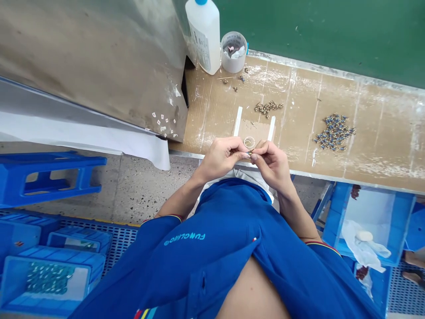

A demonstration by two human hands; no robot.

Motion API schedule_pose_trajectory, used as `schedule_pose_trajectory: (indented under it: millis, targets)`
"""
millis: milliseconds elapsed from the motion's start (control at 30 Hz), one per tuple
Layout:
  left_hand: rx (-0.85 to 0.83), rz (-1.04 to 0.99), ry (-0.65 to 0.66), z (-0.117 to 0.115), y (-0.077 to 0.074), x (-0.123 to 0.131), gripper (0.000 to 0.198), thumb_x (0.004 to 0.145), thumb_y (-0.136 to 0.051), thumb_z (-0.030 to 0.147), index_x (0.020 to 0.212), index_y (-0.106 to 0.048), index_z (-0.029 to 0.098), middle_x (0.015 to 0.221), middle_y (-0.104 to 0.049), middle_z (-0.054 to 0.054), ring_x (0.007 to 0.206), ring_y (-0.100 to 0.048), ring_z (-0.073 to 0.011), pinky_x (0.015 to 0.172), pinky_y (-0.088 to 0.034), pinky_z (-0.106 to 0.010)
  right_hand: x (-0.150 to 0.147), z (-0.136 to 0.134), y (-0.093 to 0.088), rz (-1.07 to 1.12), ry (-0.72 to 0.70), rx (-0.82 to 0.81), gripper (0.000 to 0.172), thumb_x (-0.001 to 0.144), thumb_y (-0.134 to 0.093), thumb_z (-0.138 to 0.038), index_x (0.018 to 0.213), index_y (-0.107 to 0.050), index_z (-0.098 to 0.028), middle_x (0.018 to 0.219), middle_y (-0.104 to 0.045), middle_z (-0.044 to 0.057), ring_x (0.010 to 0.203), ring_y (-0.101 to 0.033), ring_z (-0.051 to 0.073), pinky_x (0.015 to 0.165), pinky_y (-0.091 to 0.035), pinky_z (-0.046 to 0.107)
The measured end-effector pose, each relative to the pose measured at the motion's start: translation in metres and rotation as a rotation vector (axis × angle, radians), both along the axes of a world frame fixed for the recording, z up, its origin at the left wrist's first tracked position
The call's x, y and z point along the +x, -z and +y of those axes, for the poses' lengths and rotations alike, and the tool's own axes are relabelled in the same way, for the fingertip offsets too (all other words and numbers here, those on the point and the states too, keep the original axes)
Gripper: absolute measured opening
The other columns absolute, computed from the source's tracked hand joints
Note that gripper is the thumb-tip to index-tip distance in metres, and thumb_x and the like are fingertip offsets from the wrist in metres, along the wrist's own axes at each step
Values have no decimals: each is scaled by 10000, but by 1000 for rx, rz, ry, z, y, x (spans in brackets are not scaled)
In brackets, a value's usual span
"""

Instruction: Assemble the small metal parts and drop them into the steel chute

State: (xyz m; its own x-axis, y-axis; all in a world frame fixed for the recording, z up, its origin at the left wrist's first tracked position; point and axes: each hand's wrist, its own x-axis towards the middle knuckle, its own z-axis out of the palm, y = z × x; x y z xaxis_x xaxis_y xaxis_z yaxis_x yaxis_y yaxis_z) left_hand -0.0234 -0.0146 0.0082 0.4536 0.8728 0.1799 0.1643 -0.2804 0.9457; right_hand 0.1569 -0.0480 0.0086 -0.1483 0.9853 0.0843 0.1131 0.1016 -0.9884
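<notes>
My left hand (223, 156) and my right hand (271, 162) meet at the near edge of a cardboard-covered bench (365, 150). Both pinch one small metal part (250, 152) between their fingertips. Just beyond the fingers a small clear ring (249, 142) lies on the cardboard between two white strips (237, 121). A pile of small brass-coloured parts (267, 107) lies farther back. A larger pile of blue and brass parts (334, 133) lies to the right.
A white plastic bottle (204, 35) and a small white cup (234, 52) stand at the back beside a metal machine housing (99, 62). Blue crates (49, 274) sit on the floor at left, a blue bin (372, 230) under the bench at right.
</notes>
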Motion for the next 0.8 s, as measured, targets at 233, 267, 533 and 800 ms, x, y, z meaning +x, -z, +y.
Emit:
schedule_pose_trajectory:
  millis: [233,267,533,800]
  targets:
    - [218,13,-72,0,-3,1,148,921,-669,181,779,-681,140,713,-662,-19,662,-587,-110,623,-445,-235,-2,-1,-4,62,63,-41,245,914,-704,-426,825,-623,-213,765,-599,-10,670,-580,106,624,-511,258]
    - [236,20,-87,0,-3,1,140,919,-676,177,785,-684,140,717,-666,-19,667,-592,-110,626,-447,-233,-2,-2,-4,61,79,-39,230,914,-708,-415,832,-632,-214,773,-610,-9,680,-593,107,636,-523,258]
    - [259,46,-107,2,-3,0,146,923,-694,222,800,-691,144,723,-668,-16,653,-591,-104,607,-446,-228,-1,-2,-1,30,107,-16,198,913,-706,-420,886,-664,-228,864,-676,19,796,-656,143,712,-572,294]
    - [399,108,-98,0,-2,-1,168,958,-641,214,806,-667,150,719,-654,-19,661,-583,-111,610,-445,-238,3,3,-12,-127,32,107,180,954,-644,-330,814,-626,-218,798,-636,16,733,-596,137,668,-503,289]
